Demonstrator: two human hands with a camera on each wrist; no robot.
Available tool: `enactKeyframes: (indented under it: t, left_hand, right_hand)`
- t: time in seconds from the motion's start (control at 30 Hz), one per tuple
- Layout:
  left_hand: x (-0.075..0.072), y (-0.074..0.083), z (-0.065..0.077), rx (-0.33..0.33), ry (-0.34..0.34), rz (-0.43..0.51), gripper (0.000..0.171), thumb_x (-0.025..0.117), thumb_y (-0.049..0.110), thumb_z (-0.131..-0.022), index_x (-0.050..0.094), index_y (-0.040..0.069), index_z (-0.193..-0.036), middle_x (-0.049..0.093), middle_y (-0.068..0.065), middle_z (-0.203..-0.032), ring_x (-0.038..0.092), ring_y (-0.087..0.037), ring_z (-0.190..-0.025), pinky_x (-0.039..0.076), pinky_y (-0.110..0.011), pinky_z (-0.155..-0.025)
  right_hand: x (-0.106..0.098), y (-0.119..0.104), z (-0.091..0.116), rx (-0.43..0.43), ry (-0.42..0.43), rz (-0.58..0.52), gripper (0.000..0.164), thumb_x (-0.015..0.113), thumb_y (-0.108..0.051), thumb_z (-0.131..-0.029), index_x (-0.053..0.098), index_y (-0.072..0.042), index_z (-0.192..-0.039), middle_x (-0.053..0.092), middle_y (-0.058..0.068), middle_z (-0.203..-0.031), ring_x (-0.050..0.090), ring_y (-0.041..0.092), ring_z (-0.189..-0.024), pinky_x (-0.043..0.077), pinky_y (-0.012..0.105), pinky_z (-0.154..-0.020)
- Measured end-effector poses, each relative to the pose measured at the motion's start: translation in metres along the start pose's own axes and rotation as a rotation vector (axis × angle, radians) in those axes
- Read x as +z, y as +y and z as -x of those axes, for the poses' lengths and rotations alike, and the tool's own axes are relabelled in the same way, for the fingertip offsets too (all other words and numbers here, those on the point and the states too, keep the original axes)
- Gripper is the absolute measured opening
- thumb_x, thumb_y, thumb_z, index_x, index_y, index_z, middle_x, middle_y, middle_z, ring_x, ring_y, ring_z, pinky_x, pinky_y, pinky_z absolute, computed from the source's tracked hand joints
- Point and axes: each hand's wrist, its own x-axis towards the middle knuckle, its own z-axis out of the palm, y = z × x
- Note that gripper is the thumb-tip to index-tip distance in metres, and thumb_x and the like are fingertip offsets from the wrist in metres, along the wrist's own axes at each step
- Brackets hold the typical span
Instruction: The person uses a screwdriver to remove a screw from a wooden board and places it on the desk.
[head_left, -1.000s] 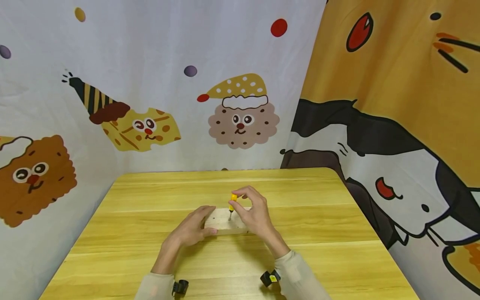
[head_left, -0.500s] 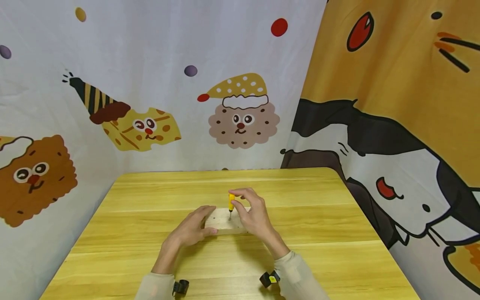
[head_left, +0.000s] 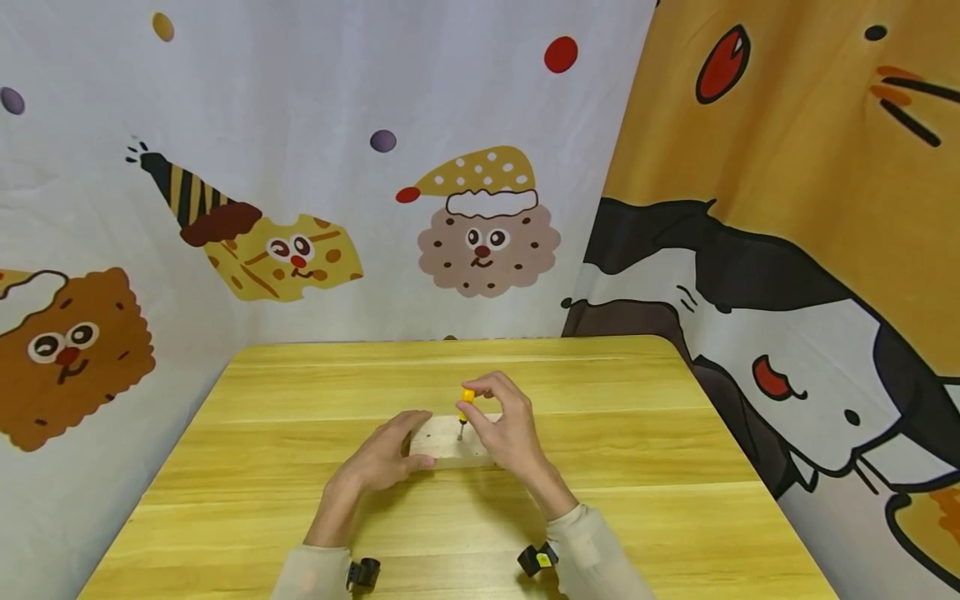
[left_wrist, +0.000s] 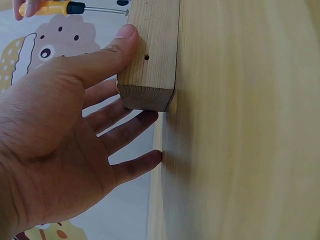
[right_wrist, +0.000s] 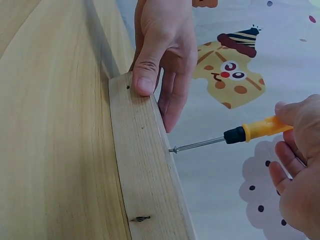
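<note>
The left hand (head_left: 382,457) grips one end of the wooden block (head_left: 442,447); above the block, the right hand (head_left: 513,427) pinches a yellow screwdriver (right_wrist: 257,129), tip apparently on a screw (right_wrist: 173,150) in the block

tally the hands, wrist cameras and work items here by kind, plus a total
Yellow-and-black screwdriver: 1
Pale rectangular wooden block: 1
Small silver metal screw: 1
Bare hands, left hand and right hand: 2
Black wrist-worn cameras, left and right: 2
Total: 7
</note>
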Motion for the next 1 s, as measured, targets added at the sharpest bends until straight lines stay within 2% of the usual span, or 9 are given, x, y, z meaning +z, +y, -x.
enactKeyframes:
  t: [0.03,0.13,0.27,0.33,0.57,1.0]
  left_hand:
    - [0.0003,-0.0003,-0.0005,0.002,0.001,-0.001,0.079,0.085,0.032,-0.103,0.05,0.007,-0.17,0.05,-0.022,-0.175,0.047,-0.051,-0.162,0.042,-0.074,-0.13]
    - [0.001,-0.0004,-0.0018,-0.002,0.001,0.001,0.079,0.085,0.031,-0.103,0.05,0.007,-0.17,0.05,-0.022,-0.175,0.047,-0.05,-0.162,0.041,-0.073,-0.131]
    - [0.0018,-0.0003,-0.0023,0.001,0.004,0.0,0.079,0.086,0.03,-0.103,0.05,0.007,-0.17,0.05,-0.022,-0.175,0.048,-0.05,-0.162,0.042,-0.073,-0.131]
    - [0.0019,-0.0004,-0.0023,-0.002,0.0,0.003,0.079,0.086,0.029,-0.103,0.05,0.007,-0.17,0.051,-0.022,-0.175,0.048,-0.05,-0.162,0.041,-0.072,-0.131]
    - [0.0019,-0.0016,-0.002,0.0,0.005,0.003,0.079,0.086,0.03,-0.102,0.051,0.006,-0.169,0.052,-0.021,-0.173,0.048,-0.05,-0.162,0.041,-0.072,-0.132]
    - [0.0019,-0.0027,-0.0027,-0.014,0.0,0.007,0.08,0.086,0.029,-0.103,0.049,0.006,-0.17,0.05,-0.022,-0.175,0.047,-0.05,-0.163,0.04,-0.072,-0.133]
  right_hand:
    - [0.0,-0.0001,0.0,0.0,0.003,0.0,0.025,0.089,-0.006,-0.098,0.079,-0.012,-0.12,0.077,0.004,-0.11,0.074,0.021,-0.103,0.065,0.048,-0.094]
    - [0.0003,-0.0005,0.0001,-0.003,0.009,0.004,0.026,0.09,-0.005,-0.097,0.079,-0.012,-0.12,0.078,0.004,-0.109,0.074,0.02,-0.102,0.065,0.045,-0.094]
    - [0.0009,-0.002,0.0004,-0.014,0.018,0.013,0.027,0.09,-0.004,-0.097,0.08,-0.011,-0.12,0.079,0.004,-0.11,0.074,0.021,-0.101,0.063,0.033,-0.095]
    - [0.0013,-0.0029,0.0007,-0.014,0.022,0.011,0.027,0.089,-0.004,-0.097,0.08,-0.011,-0.121,0.079,0.004,-0.111,0.074,0.021,-0.102,0.063,0.03,-0.095]
    - [0.0022,-0.0034,0.0015,-0.006,0.03,-0.003,0.027,0.087,-0.003,-0.099,0.081,-0.011,-0.124,0.081,0.006,-0.116,0.074,0.023,-0.106,0.063,0.03,-0.095]
    - [0.0044,-0.0006,0.0028,-0.048,0.016,-0.049,0.033,0.076,0.004,-0.104,0.08,-0.009,-0.134,0.082,0.011,-0.124,0.076,0.029,-0.111,0.064,0.031,-0.097]
